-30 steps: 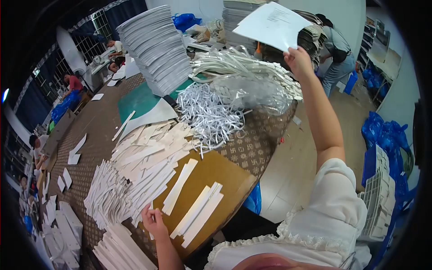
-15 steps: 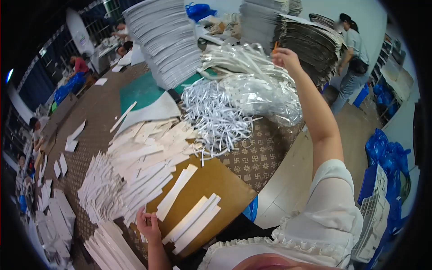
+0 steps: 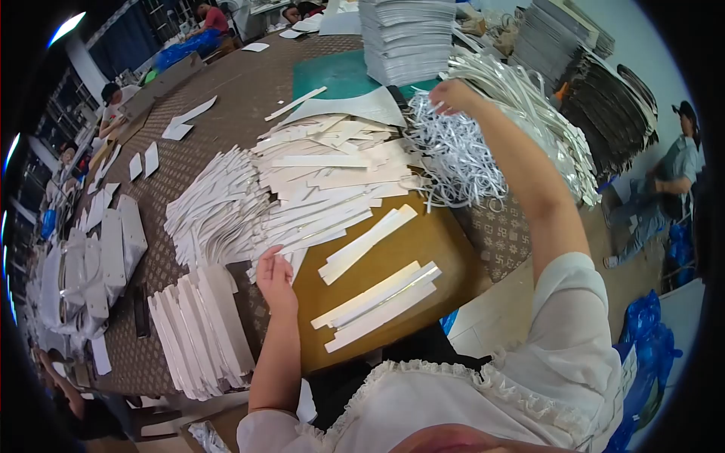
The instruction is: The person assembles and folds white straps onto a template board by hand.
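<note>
My left hand (image 3: 276,275) is at the near edge of the strip heap, its fingers loosely bent and apart, with nothing visible in them. My right hand (image 3: 453,96) reaches over a tangle of narrow white-grey strips (image 3: 457,155); its fingers hang down, slightly spread, and I see nothing held. A heap of wide cream-white strips (image 3: 325,170) fans out between the hands. On a brown board (image 3: 445,241) lie two small groups of flat strips: a far pair (image 3: 368,243) and a nearer group (image 3: 377,306).
A tall stack of grey-white sheets (image 3: 408,45) stands on a green mat (image 3: 325,75). Bundled long strips (image 3: 529,106) lie at the right, beside dark stacked sheets (image 3: 612,113). Upright strip bundles (image 3: 200,332) sit at the left. A person (image 3: 668,181) is on the right.
My view has turned, so the table appears shifted. My right hand has moved from beside the dark stack to the narrow strips. My left hand stays beside the wide strips.
</note>
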`<state>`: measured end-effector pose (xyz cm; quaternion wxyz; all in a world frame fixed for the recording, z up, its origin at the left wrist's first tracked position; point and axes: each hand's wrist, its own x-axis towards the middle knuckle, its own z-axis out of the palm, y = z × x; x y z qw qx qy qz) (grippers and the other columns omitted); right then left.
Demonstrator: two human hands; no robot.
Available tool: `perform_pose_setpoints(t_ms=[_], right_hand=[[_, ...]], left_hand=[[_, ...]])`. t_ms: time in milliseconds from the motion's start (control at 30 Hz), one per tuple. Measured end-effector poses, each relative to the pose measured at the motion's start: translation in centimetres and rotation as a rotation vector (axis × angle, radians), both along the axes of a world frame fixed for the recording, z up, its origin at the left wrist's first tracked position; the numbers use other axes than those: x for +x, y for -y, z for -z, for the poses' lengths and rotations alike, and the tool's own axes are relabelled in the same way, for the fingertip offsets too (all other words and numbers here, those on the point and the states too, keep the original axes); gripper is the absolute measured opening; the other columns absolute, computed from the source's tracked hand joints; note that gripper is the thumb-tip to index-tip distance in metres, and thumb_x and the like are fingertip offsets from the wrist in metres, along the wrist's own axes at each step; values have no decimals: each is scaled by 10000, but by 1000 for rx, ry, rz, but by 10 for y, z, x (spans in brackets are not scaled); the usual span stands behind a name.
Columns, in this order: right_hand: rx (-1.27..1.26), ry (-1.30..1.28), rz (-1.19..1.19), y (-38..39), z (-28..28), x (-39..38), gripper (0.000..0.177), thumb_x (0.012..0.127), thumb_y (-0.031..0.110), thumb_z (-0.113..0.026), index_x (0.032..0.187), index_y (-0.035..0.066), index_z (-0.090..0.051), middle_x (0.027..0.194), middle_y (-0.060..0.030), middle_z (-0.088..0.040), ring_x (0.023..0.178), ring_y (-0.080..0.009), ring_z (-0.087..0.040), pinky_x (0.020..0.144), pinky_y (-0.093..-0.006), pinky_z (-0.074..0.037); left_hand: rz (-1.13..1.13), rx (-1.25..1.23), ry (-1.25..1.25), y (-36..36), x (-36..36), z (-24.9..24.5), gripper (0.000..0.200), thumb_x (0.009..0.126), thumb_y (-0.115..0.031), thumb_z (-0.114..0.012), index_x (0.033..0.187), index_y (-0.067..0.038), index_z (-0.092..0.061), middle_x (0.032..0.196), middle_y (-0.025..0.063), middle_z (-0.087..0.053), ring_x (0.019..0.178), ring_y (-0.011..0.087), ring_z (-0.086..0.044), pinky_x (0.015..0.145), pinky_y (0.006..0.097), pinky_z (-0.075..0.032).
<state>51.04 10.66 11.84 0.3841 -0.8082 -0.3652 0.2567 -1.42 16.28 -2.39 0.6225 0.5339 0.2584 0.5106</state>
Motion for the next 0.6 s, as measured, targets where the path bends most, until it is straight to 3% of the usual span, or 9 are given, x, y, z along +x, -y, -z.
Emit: perform_pose_setpoints(t_ms=[100,167,300,433,567,600], right_hand=[[-225,12,123,-57,41,-7,407,839,363,-695,1008,-1,-627,907,-146,-683,558,-242,-656,446,-337,-483],[-129,138,259,-77,60,-20,461,797,418,-725,945,-10,-637,749,-159,-678,503,-255,-624,401,-374,-435],[-299,136,212,-114,73,0,489,777,455,-730,912,-7,-646,678,-161,-655,466,-235,-573,418,-399,-426],[-599,343,150,-151,102,46,504,762,486,-729,884,3,-655,695,-178,-639,463,-225,-531,462,-403,-434],[-671,257,132,-159,85,36,377,825,333,-695,966,-10,-630,778,-190,-627,577,-225,-584,520,-364,-489],[-451,-163,185,-160,85,32,320,849,262,-659,1002,-15,-612,821,-191,-624,634,-232,-601,543,-358,-509]], left_hand=[[41,-18,-22,15,1,-15,218,942,-112,-556,1135,-11,-563,677,-37,-471,582,41,-416,538,187,-310],[45,-14,-19,19,3,-22,212,936,-100,-562,1129,-12,-567,683,-37,-474,585,41,-420,543,185,-315],[95,135,-76,24,-2,-21,206,902,-55,-603,1104,-14,-585,700,-42,-480,608,39,-438,567,175,-331],[96,171,-93,28,-2,-25,217,881,-37,-629,1094,-15,-595,708,-48,-481,630,34,-440,582,170,-331],[80,198,-108,30,-3,-34,228,874,-38,-641,1097,-18,-602,722,-53,-486,653,28,-435,594,169,-324],[90,203,-122,31,-4,-36,230,872,-36,-644,1098,-18,-603,726,-54,-487,661,27,-434,598,169,-323]])
